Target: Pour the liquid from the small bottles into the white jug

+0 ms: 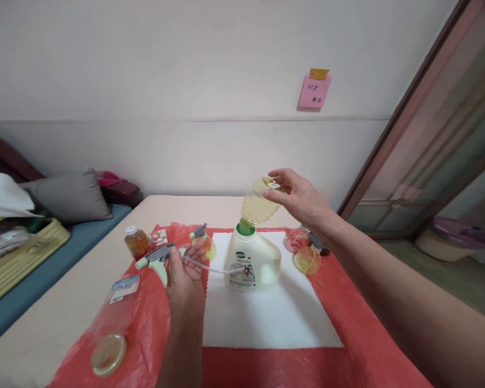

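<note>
In the head view, my right hand (297, 194) grips the flask (255, 202) by its base, fingers curled around it. The flask is upended, base up and to the right, long axis steep and leaning, neck down at the mouth of the jug (262, 258). My left hand (186, 275) holds the sprayer (156, 258), nozzle leftward, its tube (212, 269) running right across the jug's front. The jug stands upright on white cloth (267, 328) over red plastic (234, 372). Behind is a pale wall (165, 81) with a pink note (314, 94).
</note>
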`<control>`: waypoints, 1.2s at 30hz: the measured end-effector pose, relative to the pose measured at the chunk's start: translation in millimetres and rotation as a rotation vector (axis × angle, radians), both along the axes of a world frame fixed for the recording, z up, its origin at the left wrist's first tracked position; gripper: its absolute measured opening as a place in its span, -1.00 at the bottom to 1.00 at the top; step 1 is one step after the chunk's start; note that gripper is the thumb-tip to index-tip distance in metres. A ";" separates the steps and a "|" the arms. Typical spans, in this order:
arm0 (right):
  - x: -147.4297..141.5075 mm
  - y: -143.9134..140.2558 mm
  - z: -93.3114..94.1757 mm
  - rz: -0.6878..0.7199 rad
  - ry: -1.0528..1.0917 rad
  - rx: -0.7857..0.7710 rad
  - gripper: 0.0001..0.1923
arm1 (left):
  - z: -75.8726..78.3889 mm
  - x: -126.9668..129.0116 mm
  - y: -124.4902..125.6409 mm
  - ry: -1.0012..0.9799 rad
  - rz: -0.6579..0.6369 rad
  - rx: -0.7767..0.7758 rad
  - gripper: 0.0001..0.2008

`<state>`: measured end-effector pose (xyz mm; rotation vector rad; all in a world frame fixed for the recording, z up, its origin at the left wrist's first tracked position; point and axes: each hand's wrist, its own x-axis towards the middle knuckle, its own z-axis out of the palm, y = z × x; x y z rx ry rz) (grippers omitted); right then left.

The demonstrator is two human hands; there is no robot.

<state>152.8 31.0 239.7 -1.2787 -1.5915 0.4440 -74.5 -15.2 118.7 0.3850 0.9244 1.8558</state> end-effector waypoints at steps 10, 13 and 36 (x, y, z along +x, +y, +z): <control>12.5 -4.3 -12.0 -0.018 0.084 0.020 -0.53 | 1.3 0.8 1.1 -0.005 0.000 -0.011 -0.67; 21.4 -10.4 -24.4 -0.078 0.195 0.017 -0.52 | 1.6 2.1 1.0 0.011 0.011 -0.025 -0.68; 28.1 -108.8 -176.0 -0.039 1.331 -0.454 -0.63 | -13.2 18.7 3.9 0.128 0.015 0.056 -0.62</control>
